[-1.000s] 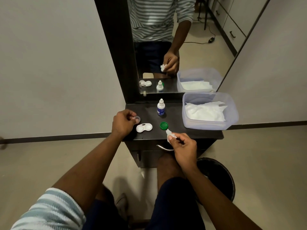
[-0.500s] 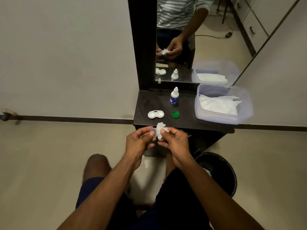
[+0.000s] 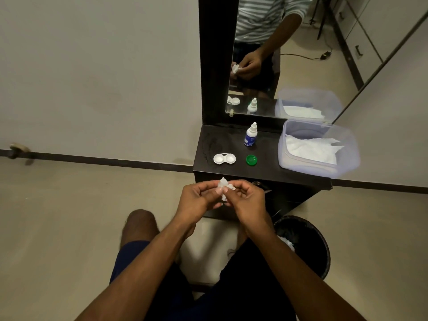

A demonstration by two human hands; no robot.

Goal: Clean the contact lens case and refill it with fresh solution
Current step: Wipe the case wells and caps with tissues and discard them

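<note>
The white contact lens case (image 3: 224, 158) lies open on the dark vanity top (image 3: 266, 172), with a green cap (image 3: 251, 160) to its right. Behind them stands the small solution bottle (image 3: 250, 135) with a blue label. In front of the vanity my left hand (image 3: 196, 198) pinches a small clear cap, mostly hidden by my fingers. My right hand (image 3: 245, 200) holds a crumpled white tissue (image 3: 225, 187) pressed against that cap. Both hands meet just below the vanity's front edge.
A clear plastic tub (image 3: 347, 156) of white tissues fills the right side of the vanity top. A mirror (image 3: 278, 54) rises behind. A black waste bin (image 3: 308, 246) with used tissue inside stands on the floor at the right, beside my knee.
My left hand lifted the small clear cap off the vanity and came to meet my right hand. The tissue is now against the cap. The view swung left and down.
</note>
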